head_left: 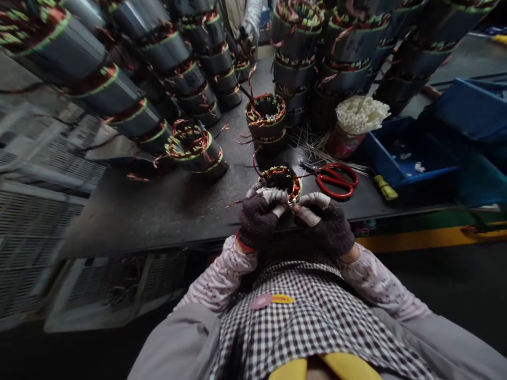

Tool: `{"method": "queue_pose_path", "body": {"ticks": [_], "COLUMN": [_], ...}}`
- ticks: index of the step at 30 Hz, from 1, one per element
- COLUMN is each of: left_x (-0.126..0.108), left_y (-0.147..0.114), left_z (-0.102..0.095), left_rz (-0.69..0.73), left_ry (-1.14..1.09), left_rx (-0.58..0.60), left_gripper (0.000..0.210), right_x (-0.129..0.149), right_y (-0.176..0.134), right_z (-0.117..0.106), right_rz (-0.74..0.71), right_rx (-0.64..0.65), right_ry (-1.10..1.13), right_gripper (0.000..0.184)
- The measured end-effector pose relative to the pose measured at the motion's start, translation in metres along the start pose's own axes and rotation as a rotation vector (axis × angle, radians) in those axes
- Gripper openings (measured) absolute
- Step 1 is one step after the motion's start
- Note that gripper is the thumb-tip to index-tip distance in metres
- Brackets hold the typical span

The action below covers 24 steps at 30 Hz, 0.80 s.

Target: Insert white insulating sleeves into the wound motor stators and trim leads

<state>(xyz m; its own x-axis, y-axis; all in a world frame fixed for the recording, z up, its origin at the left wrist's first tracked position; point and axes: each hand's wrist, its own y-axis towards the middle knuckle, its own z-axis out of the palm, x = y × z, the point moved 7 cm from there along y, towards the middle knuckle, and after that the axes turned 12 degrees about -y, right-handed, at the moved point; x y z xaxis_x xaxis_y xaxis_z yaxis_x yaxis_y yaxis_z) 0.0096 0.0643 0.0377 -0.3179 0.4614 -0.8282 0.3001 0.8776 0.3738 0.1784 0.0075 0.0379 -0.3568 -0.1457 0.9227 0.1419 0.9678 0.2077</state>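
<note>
A motor stator [297, 186] with copper windings and a green-yellow insulated rim stands near the table's front edge. My left hand [258, 216], in a dark glove with wrapped fingertips, is closed on its near left rim. Against the near right rim, my right hand [329, 220] has its thumb and fingers pinched together; what lies between them is too small to make out. A red lead curves up from the stator's left side. Red-handled scissors [336, 181] lie just beyond my right hand. My hands partly hide the stator's near wall.
Two short stator stacks, left [194, 150] and centre [266, 119], stand beyond my hands. Tall stator stacks [297, 63] line the back. Right are a cup of white sticks [362, 116], a blue bin [407, 153] and a yellow-handled tool [385, 188]. A person's gloved hand [249, 29] shows behind.
</note>
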Motion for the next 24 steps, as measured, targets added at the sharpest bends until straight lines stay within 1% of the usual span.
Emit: {"method": "queue_pose_path", "body": {"ticks": [3, 7, 9, 12, 15, 18, 20, 22, 24], "left_x": [-0.002, -0.005, -0.007, -0.009, -0.010, -0.014, -0.016, -0.015, -0.015], "left_y": [0.003, 0.004, 0.005, 0.005, 0.007, 0.009, 0.009, 0.007, 0.005], "left_z": [-0.003, -0.005, -0.004, -0.003, -0.006, -0.006, -0.005, -0.003, -0.001], "left_rz": [-0.029, -0.025, -0.014, 0.005, -0.002, 0.002, -0.004, -0.018, 0.009], "left_ry": [0.005, 0.011, 0.027, 0.050, 0.026, -0.012, -0.024, -0.022, 0.015], "left_rx": [0.020, 0.019, 0.046, 0.107, 0.114, 0.110, 0.104, 0.092, 0.074], "left_gripper": [0.007, 0.010, 0.011, 0.011, 0.011, 0.011, 0.010, 0.011, 0.016], "right_x": [0.011, 0.007, 0.006, 0.017, 0.029, 0.042, 0.052, 0.054, 0.046], "right_y": [0.006, 0.012, 0.013, 0.012, 0.012, 0.014, 0.015, 0.017, 0.018], "right_z": [0.001, 0.006, 0.008, 0.004, 0.002, 0.000, -0.005, -0.010, -0.010], "right_rz": [-0.068, -0.041, -0.058, -0.212, -0.378, -0.491, -0.519, -0.477, -0.384], "right_rx": [0.026, 0.031, 0.042, -0.009, -0.048, -0.027, -0.041, -0.038, 0.009], "right_ry": [-0.133, -0.302, -0.347, -0.442, -0.530, -0.513, -0.454, -0.360, -0.239], "right_gripper": [0.014, 0.015, 0.015, 0.016, 0.020, 0.018, 0.013, 0.009, 0.008]}}
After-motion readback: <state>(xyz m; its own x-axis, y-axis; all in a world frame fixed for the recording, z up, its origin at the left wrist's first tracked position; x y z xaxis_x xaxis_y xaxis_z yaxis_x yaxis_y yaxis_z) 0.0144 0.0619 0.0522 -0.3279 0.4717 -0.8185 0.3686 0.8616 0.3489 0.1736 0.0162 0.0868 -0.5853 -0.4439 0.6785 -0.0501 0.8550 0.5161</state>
